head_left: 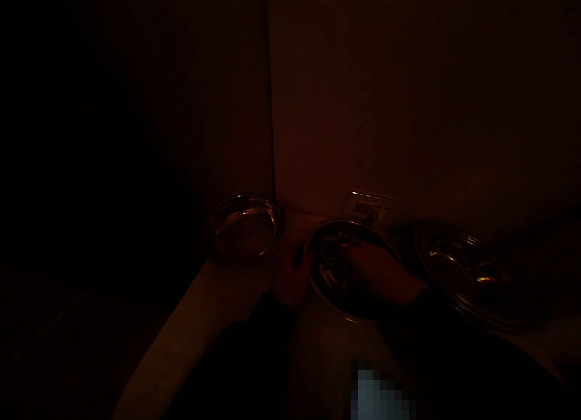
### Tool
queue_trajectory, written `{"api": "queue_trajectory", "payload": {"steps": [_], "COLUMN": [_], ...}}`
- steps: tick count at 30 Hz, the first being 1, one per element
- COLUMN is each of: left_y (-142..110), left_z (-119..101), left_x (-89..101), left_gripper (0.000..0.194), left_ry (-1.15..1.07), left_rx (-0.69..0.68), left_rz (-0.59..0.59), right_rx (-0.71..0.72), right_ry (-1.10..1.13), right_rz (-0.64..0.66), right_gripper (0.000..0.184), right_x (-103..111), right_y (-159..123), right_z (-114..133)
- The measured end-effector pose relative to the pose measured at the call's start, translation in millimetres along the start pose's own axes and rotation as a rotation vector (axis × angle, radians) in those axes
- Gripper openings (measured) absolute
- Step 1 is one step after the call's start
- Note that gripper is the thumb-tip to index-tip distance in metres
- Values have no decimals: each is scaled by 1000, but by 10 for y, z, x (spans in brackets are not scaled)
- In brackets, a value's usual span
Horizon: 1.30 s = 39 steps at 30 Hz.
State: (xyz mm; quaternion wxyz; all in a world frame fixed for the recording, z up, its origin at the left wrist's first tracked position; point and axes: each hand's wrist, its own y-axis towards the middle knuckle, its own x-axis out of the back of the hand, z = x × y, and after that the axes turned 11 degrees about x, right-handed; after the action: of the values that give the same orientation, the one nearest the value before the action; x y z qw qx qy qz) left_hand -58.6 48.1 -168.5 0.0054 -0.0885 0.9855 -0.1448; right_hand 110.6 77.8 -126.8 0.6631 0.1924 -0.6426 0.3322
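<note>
Although the light is very poor, the items can still be listed by their place on a pale counter [204, 323], with 12 o'clock straight ahead of the wearer.

Item 1: middle steel bowl [329, 270], round, lying at about 12 o'clock from the wearer's lap and held between both hands. Shiny contents [333, 246] lie inside it, too dark to identify.

Item 2: left hand [290, 281], at the bowl's 9 o'clock side. Its fingers [302, 259] press against the outer rim and look bent, though the dark hides whether they are gripping.

Item 3: right hand [384, 275], at the bowl's 3 o'clock side, reaching over the rim. Its fingers [356, 250] extend into the bowl, just above or touching the contents; whether they are closed on anything cannot be told.

Item 4: left steel bowl [245, 229], standing in the wall corner [272, 135], at 10 o'clock from the middle bowl and just apart from it.

Item 5: wider steel dish [472, 269], tilted slightly, at 3 o'clock from the middle bowl and near the right hand.

Item 6: switch plate [370, 208], on the wall at 12 o'clock from the middle bowl.

Item 7: dark sleeves [236, 371] on both forearms.

Item 8: blurred patch [376, 396], at the bottom edge, unreadable.
</note>
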Motion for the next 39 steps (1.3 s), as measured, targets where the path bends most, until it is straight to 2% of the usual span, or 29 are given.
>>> {"api": "queue_trajectory", "payload": {"steps": [7, 10, 14, 19, 23, 29, 34, 39], "left_y": [56, 52, 39, 43, 35, 36, 32, 30], "left_z": [24, 10, 22, 46, 25, 31, 26, 21], "left_x": [18, 24, 15, -5, -16, -29, -41, -33], "left_gripper": [26, 27, 31, 34, 33, 31, 33, 33], "left_ry": [-7, -8, 2, 43, 67, 42, 48, 70], "left_rx": [55, 37, -4, -28, -26, -23, -13, -65], "left_rz": [-54, -27, 29, 6, -24, -11, -12, -4], "right_rx": [156, 112, 61, 23, 60, 121, 74, 84], "right_ry": [79, 89, 49, 19, 1, 14, 23, 26], "right_rz": [62, 67, 11, -7, 33, 83, 41, 6], "right_gripper": [42, 42, 36, 32, 34, 41, 39, 35], "right_x": [20, 13, 31, 79, 109, 73, 57, 87], "right_y": [-198, -227, -96, 67, -15, -199, -129, -30], "right_z": [49, 70, 132, 273, 313, 190, 223, 279]}}
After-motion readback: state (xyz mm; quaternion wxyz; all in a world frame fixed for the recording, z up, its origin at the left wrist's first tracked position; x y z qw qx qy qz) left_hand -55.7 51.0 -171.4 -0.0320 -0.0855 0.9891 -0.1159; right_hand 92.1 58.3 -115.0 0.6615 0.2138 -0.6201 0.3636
